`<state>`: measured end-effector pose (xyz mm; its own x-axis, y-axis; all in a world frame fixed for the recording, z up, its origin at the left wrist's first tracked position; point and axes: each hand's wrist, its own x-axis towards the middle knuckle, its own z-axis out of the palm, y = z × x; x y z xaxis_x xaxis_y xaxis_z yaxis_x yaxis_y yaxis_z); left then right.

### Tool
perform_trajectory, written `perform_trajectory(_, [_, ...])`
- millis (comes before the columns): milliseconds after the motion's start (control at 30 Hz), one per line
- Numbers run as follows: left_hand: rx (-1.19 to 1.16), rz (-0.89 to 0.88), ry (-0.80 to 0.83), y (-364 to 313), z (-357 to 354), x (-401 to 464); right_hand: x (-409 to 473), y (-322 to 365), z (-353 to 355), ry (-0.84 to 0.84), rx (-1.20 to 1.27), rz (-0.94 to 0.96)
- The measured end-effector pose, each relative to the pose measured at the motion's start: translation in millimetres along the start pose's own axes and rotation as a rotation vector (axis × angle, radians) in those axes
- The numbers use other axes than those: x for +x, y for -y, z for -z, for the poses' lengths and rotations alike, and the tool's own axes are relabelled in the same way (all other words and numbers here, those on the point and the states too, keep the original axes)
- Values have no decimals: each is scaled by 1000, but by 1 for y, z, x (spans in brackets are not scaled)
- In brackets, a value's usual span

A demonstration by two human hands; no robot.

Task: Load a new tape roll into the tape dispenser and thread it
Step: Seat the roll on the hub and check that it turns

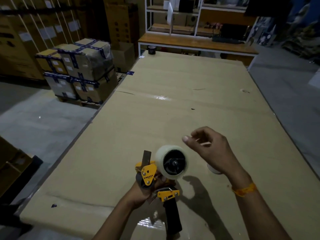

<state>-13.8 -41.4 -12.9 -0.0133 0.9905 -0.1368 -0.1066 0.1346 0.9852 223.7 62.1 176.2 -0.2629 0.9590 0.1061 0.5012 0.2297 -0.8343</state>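
Observation:
A yellow and black tape dispenser (149,175) is held above the near end of the cardboard-covered table (173,94). My left hand (147,189) grips its frame from below, and its black handle (172,217) points toward me. A clear tape roll (160,160) sits on the dispenser's black hub. My right hand (207,148) hovers just right of and above the roll, fingers loosely curled, thumb and fingertips close together. Whether a tape end is pinched there is unclear.
A white round object (213,169) lies on the table under my right wrist. A dark tape roll (152,49) stands at the table's far edge. Taped cartons (78,70) are stacked on a pallet to the left. A shelf desk (197,42) stands behind the table.

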Motion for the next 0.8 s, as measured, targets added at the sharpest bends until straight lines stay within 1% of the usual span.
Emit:
perform_trajectory(133, [-103,-4,43,-16,-13,-2,1,26,-21,31,-215,-17])
perform_trajectory(200, [-146,4,66,-20,-17,-2,2,30,-32,53,-280,-61])
perform_trajectory(333, [-172,46,47,-35,-21,-4,-4,29,-49,114,-392,-134])
perform_trajectory(433, [-162,68,90,-43,-22,-7,-6,23,-54,113,-376,-107])
perform_trajectory(533, [-217,125,149,-44,-18,-10,-2,14,-51,150,-339,-77])
perform_trajectory(600, [-254,127,159,-50,-18,-14,-1,10,-49,204,-337,-69])
perform_trajectory(667, [-229,115,188,-55,-19,-17,1,7,-48,265,-326,-42])
perform_trajectory(733, [-193,150,244,-58,-19,-19,4,3,-45,331,-295,-11])
perform_trajectory(800, [-220,194,227,-53,-16,-19,7,-1,-41,404,-280,16])
